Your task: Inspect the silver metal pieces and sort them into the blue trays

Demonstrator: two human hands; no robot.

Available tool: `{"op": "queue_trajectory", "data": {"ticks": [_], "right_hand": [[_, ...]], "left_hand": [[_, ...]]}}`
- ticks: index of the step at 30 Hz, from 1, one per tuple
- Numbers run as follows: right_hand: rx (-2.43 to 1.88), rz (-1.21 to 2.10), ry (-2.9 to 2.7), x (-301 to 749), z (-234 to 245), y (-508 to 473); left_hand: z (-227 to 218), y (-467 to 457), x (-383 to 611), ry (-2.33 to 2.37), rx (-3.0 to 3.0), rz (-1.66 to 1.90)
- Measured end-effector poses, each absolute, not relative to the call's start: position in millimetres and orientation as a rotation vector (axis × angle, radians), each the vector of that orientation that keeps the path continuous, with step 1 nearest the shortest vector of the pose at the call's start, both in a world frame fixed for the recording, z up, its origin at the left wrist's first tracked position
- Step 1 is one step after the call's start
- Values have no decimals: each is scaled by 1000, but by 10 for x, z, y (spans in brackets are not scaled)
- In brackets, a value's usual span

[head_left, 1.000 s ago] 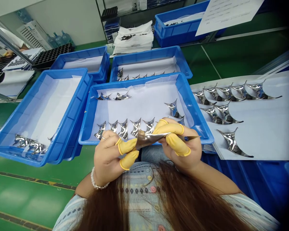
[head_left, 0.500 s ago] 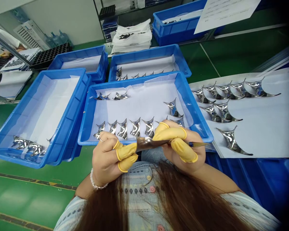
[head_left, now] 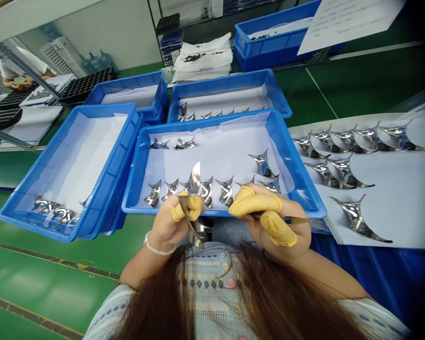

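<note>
Though flat earlier, metal crescent [head_left: 194,182] now upright in left hand [head_left: 166,226].

Printed paper sheet [head_left: 350,21], lines too small, nothing legible

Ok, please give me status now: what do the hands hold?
Left hand pinching chrome piece. Right hand gripping thin tool. Blue tray of similar pieces just ahead.
</note>
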State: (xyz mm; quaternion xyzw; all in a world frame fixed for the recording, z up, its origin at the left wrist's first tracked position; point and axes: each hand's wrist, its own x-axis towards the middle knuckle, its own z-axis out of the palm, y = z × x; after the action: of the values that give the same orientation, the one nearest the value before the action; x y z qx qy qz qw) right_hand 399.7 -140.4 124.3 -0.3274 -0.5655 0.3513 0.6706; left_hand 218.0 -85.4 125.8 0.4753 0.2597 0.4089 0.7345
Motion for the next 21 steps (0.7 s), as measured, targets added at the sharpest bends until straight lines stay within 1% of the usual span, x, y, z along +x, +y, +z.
{"op": "queue_trajectory", "data": {"ticks": [3, 8, 11, 15, 21], "right_hand": [[-709, 781, -1249, 3993, 1227, -1420], [-708, 813, -1360, 4041, 1220, -1437], [-712, 814, -1497, 4063, 1274, -1430], [-700, 810, -1594, 4048, 1333, -1421], [-633, 811, -1702, 4027, 1366, -1398]], "left_hand": [[1228, -836, 2303, 564, 642, 752], [1181, -879, 2371, 457, 364, 647], [1148, -890, 2374, 406, 316, 592], [1186, -897, 2377, 472, 334, 559], [1326, -904, 2386, 544, 487, 638]]}}
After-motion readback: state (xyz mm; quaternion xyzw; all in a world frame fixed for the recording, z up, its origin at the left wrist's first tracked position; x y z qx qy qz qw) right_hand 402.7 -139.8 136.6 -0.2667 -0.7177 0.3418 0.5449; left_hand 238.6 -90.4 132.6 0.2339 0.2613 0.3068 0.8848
